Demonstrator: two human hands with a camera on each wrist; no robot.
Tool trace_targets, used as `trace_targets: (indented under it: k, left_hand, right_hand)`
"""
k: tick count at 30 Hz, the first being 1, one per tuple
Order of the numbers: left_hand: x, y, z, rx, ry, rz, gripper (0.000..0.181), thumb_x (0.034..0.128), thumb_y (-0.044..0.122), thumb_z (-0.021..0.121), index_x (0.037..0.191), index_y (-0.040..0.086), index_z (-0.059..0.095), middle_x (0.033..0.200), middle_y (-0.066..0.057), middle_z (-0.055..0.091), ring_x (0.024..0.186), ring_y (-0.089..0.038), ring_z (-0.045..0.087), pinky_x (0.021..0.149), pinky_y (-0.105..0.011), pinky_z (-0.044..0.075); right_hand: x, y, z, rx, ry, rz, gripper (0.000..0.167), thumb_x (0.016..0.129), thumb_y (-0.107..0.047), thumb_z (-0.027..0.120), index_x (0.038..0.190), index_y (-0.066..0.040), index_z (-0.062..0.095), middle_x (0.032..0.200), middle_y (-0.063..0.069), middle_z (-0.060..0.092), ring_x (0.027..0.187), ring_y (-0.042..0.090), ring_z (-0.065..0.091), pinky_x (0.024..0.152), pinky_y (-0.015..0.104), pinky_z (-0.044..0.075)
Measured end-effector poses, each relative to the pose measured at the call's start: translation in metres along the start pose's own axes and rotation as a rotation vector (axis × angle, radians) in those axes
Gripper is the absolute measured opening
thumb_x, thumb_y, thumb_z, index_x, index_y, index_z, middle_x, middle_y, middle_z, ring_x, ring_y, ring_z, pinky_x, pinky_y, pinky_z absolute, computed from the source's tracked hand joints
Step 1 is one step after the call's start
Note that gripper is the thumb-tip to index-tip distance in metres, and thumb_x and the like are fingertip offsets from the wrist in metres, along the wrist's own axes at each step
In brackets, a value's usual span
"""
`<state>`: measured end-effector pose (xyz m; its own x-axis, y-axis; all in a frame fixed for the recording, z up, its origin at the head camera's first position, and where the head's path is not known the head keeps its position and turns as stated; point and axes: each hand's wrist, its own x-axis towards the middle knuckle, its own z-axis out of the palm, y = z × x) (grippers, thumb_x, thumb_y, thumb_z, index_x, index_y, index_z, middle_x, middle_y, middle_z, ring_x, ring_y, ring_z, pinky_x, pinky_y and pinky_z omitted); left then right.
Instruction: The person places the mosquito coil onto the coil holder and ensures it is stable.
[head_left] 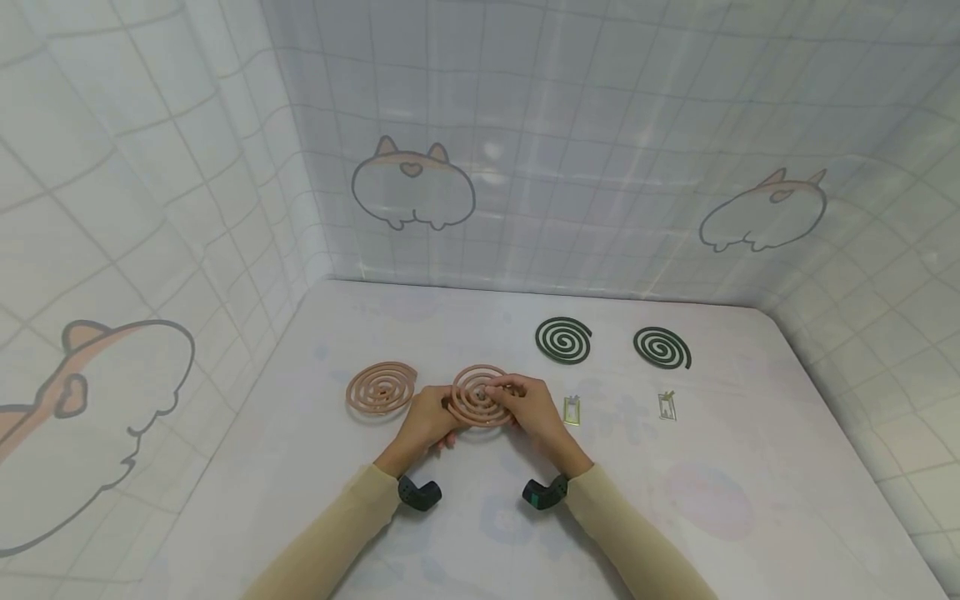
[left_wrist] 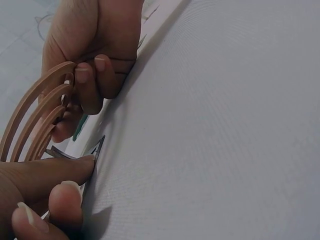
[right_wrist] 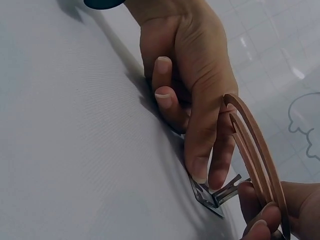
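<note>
Two hands at work over a white desk point(head_left: 487, 533), seen from the head and from both wrists. We find the brown coil point(head_left: 474, 398) between the hands, at the near middle of the desk, tilted and raised clear of the surface along its visible edge. The right hand point(head_left: 534, 406) is closed on it: we see the thumb lying over the turns near the centre and the fingers curled at the right edge. The left hand point(head_left: 429, 417) reaches in from the other side, partly under the coil; its thumb and forefinger pinch the flat base of a metal stand point(right_wrist: 229, 193), while the remaining fingers curl loosely. We note that the stand's upright arm points toward the coil—whether the two are joined we cannot tell, since fingers cover the meeting place.

Just left of the left hand lies a second brown coil point(head_left: 382, 389), with a small piece at its centre. To the right, farther back, we see a dark green coil point(head_left: 564, 341) and, beyond it, another green coil point(head_left: 662, 347). Nearer the person lie a yellowish stand point(head_left: 572, 402), close to the right hand, and a silver stand point(head_left: 667, 401), well apart from it. Each wrist carries a dark device below a pale sleeve; gridded walls with outlined animal figures enclose the desk.
</note>
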<state>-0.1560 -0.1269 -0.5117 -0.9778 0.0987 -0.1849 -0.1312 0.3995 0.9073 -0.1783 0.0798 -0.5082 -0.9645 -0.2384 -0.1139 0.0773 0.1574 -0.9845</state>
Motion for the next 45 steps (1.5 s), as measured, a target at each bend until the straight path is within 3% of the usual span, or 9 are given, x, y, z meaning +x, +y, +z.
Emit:
trace_targets:
  k: [15,25,31,45]
  left_hand:
    - [-0.001,0.0005,-0.0005,0.009,0.017,0.02,0.015,0.0912,0.018,0.078,0.1,0.007,0.072,0.047,-0.007,0.056,0.033,-0.012,0.048,0.033,-0.026,0.041]
    - [-0.0011,0.0,0.0002,0.037,0.017,0.014,0.015,0.092,0.017,0.077,0.101,0.007,0.072,0.047,-0.007,0.057,0.033,-0.012,0.048,0.034,-0.024,0.04]
    - [-0.0024,0.0008,0.0005,0.062,0.021,0.008,0.012,0.0918,0.016,0.077,0.099,0.009,0.072,0.046,-0.006,0.057,0.032,-0.011,0.047,0.032,-0.024,0.037]
    - [-0.0007,-0.0001,-0.0009,0.011,0.011,0.01,0.015,0.0902,0.012,0.078,0.101,0.007,0.068,0.049,-0.008,0.057,0.035,-0.012,0.051,0.033,-0.026,0.041]
  right_hand:
    - [0.0038,-0.0024,-0.0013,-0.081,-0.045,-0.02,0.018,0.096,-0.031,0.074,0.109,-0.02,0.08,0.076,0.004,0.066,0.046,0.011,0.042,0.043,0.025,0.04]
    - [0.0062,-0.0027,-0.003,-0.105,-0.076,-0.022,0.017,0.098,-0.025,0.073,0.109,-0.014,0.079,0.076,0.003,0.068,0.046,0.01,0.043,0.042,0.025,0.041]
    - [0.0071,-0.0017,-0.0036,-0.118,-0.083,-0.015,0.015,0.097,-0.025,0.074,0.108,-0.017,0.08,0.07,0.003,0.064,0.045,0.01,0.043,0.042,0.025,0.041]
    - [0.0083,0.0007,-0.0023,-0.17,-0.068,-0.056,0.015,0.093,-0.033,0.078,0.105,-0.023,0.079,0.067,0.004,0.059,0.044,0.011,0.043,0.039,0.026,0.039]
